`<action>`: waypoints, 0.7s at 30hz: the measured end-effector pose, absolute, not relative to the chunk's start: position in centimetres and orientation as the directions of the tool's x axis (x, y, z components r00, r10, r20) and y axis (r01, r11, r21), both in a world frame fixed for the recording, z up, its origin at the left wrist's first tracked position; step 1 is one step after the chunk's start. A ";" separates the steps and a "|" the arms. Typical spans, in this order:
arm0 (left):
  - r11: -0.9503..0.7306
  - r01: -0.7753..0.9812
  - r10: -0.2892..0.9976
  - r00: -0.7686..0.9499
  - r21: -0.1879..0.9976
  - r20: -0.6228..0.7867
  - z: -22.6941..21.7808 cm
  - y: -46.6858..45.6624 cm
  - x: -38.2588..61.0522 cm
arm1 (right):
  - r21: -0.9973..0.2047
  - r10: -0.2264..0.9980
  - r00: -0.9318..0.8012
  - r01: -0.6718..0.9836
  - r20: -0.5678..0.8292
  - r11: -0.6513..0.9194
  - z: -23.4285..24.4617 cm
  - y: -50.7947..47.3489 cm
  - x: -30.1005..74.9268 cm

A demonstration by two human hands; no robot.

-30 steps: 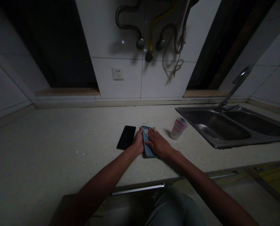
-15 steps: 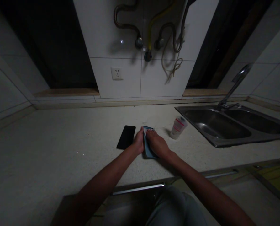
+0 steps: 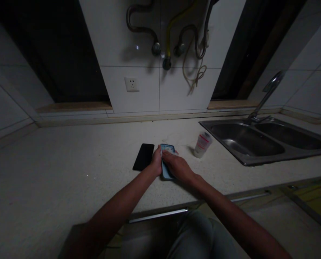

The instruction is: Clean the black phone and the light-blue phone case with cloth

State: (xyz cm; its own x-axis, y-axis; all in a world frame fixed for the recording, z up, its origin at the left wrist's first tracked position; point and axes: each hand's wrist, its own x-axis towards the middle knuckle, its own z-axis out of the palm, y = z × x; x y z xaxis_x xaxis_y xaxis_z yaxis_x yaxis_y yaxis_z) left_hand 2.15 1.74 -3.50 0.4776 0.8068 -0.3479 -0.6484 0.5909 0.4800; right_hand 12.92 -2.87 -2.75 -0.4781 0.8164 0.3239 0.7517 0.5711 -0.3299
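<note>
A blue phone case (image 3: 166,174) is held just above or on the counter, its inner side facing up. My left hand (image 3: 157,161) grips its left edge, fingers closed around the side. Over the case lies my right hand (image 3: 178,167), pressing a small white tissue (image 3: 173,153) against the inside; its fingers partly hide both. Close to my left hand, a black phone (image 3: 143,157) rests flat on the counter. To the right of my hands stands a clear plastic cup (image 3: 202,145) with pink print.
The pale counter (image 3: 68,154) runs along a tiled wall. A double steel sink (image 3: 246,163) with a tap (image 3: 268,91) is set in at the right. Pipes (image 3: 165,43) and a socket (image 3: 132,84) are on the wall; a metal handle (image 3: 160,215) lies below the front edge.
The phone case has turned to show more of its inside. My right hand has shifted slightly across it with the tissue. The whole view has moved a little.
</note>
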 end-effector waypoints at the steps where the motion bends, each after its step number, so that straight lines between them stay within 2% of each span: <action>1: 0.589 -0.642 0.808 0.471 0.491 -0.353 -3.5 1.8 2.1 | -0.342 0.790 -0.513 0.714 0.337 0.610 -2.8 -3.1 13.2; 6: 0.577 -0.632 0.817 0.438 0.517 -0.376 -3.7 2.1 1.8 | -0.322 0.653 -0.664 0.568 0.363 0.757 -1.9 -5.4 14.6; 12: 0.567 -0.616 0.823 0.447 0.546 -0.350 -3.6 1.9 1.7 | -0.278 0.575 -0.770 0.509 0.278 0.815 -0.8 -8.5 15.5; 18: 0.540 -0.628 0.841 0.408 0.560 -0.354 -3.3 1.7 1.7 | -0.088 0.449 -0.809 0.452 0.378 0.888 -1.9 -7.8 17.9; 21: 0.562 -0.618 0.827 0.414 0.549 -0.381 -3.2 1.9 1.6 | -0.041 0.417 -0.821 0.437 0.390 0.899 -2.3 -6.6 19.5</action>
State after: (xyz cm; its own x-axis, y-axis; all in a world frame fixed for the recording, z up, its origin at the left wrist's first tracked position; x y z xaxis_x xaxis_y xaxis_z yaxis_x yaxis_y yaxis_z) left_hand 1.59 1.91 -3.19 0.4138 0.8269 -0.3807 -0.6182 0.5622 0.5493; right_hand 19.47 -6.57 -2.25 -0.8210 0.4168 0.3902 0.4367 0.8987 -0.0411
